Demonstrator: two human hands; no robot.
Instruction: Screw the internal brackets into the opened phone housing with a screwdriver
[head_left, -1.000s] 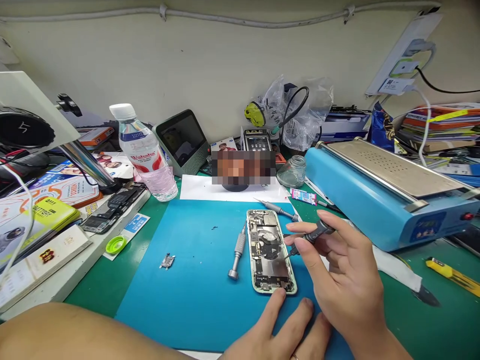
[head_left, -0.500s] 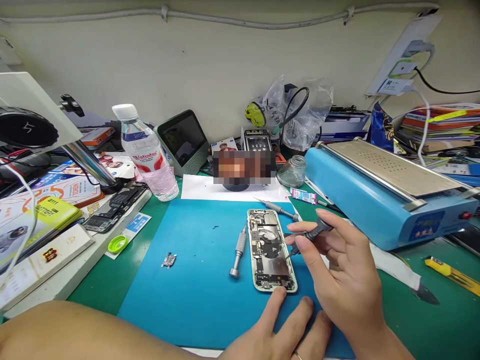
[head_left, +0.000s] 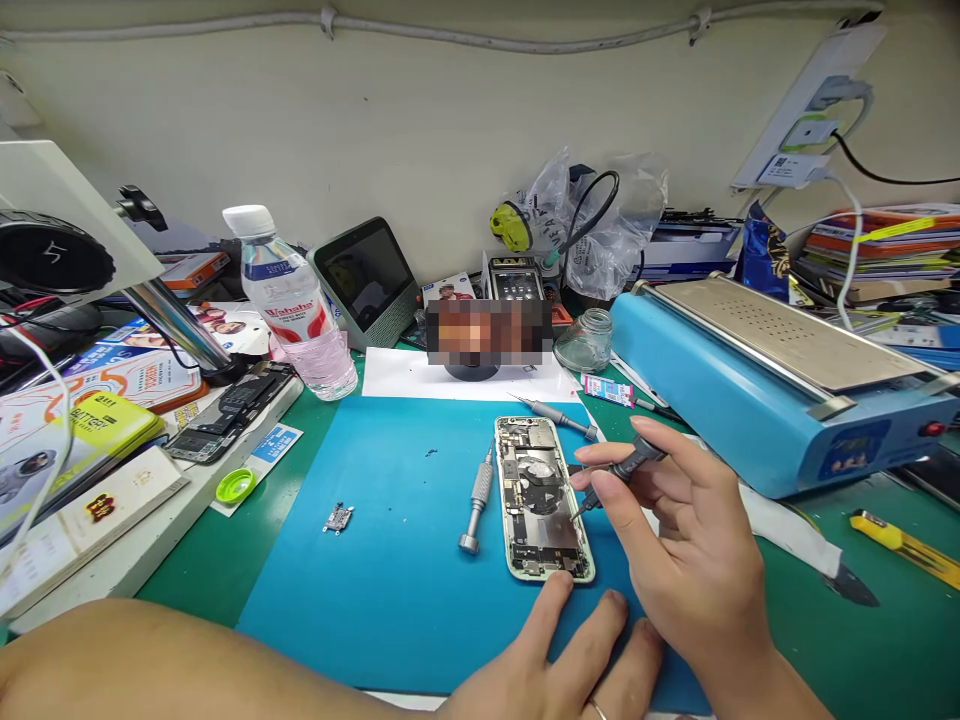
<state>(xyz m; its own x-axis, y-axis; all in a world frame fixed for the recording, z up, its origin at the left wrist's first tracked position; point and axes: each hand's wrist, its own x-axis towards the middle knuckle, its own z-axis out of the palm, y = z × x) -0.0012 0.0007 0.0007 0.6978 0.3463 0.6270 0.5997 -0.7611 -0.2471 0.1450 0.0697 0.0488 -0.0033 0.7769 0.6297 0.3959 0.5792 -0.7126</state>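
An opened phone (head_left: 541, 535) with its inner parts bare lies on the blue mat (head_left: 360, 620). My left hand (head_left: 566, 655) rests on the mat with fingers apart, its index fingertip touching the phone's near edge. In my right hand (head_left: 686, 540) is a dark screwdriver (head_left: 630, 464), gripped between thumb and fingers. Its tip points down at the right side of the phone's interior; whether it touches, I cannot tell. A grey screwdriver (head_left: 481, 490) lies along the phone's left side, and a second grey screwdriver (head_left: 559, 414) lies beyond its far end.
Small metal phone parts (head_left: 338, 517) sit on the mat's left. Behind stand a water bottle (head_left: 296, 310), a smart display (head_left: 367, 285) and a glass jar (head_left: 589, 343). To the right are a blue heating plate machine (head_left: 720, 400) and a yellow cutter (head_left: 900, 550).
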